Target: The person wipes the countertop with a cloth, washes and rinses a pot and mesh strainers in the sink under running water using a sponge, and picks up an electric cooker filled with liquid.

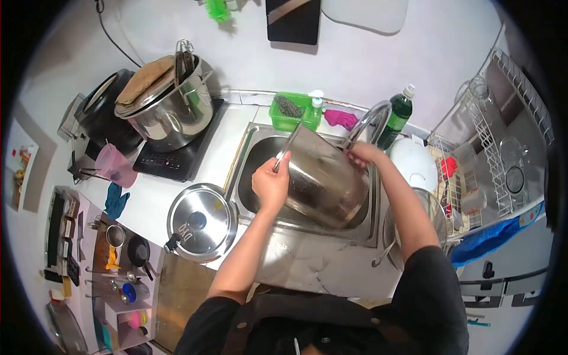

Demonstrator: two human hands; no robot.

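Steel sink (251,157) holds a tilted pot (325,183); a lid (204,228) lies toward the pot's eight o'clock. At nine, the left hand (272,182) closes around its edge; the right hand (362,155) curls at two, grip unclear.

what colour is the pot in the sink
The pot is silver-grey, shown best in the head view.
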